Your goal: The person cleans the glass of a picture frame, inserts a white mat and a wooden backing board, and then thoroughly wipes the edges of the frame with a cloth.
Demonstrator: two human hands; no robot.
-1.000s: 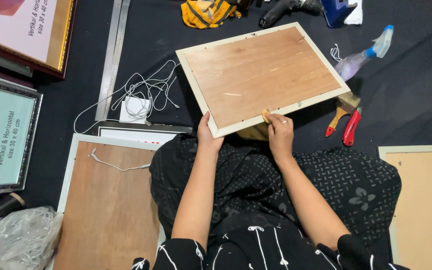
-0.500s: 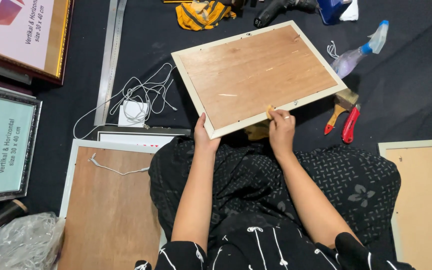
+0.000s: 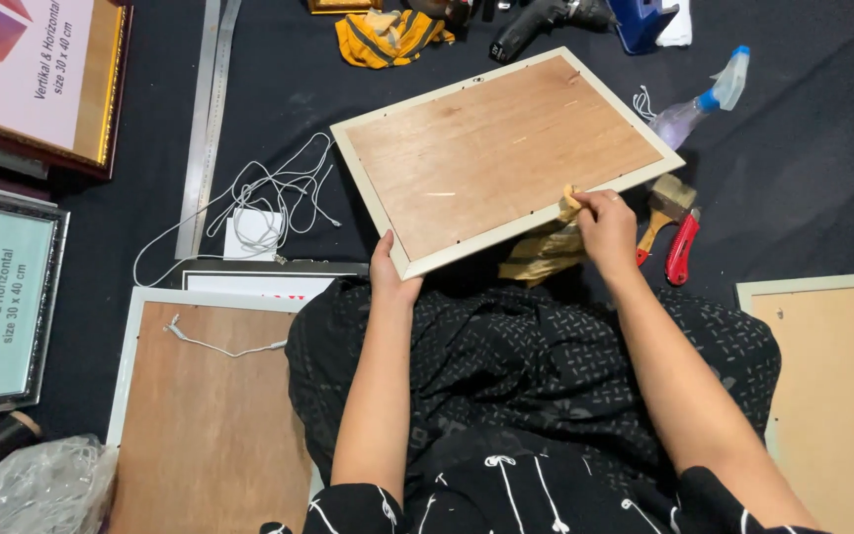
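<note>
My left hand (image 3: 390, 280) & right hand (image 3: 606, 225) each grip the wood-backed frame (image 3: 501, 153) (cream rim). 2 pink/teal sign frames (image 3: 27, 74) sit far left.

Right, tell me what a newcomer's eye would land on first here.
First the pale-framed picture frame lying face down in the middle, its brown wooden backing up, with the left hand gripping its near corner and the right hand pressing a small tan piece against its near edge. Next, the spray bottle at upper right and the red-handled tool beside the right hand. At far left, two framed prints lie face up on the dark floor.
</note>
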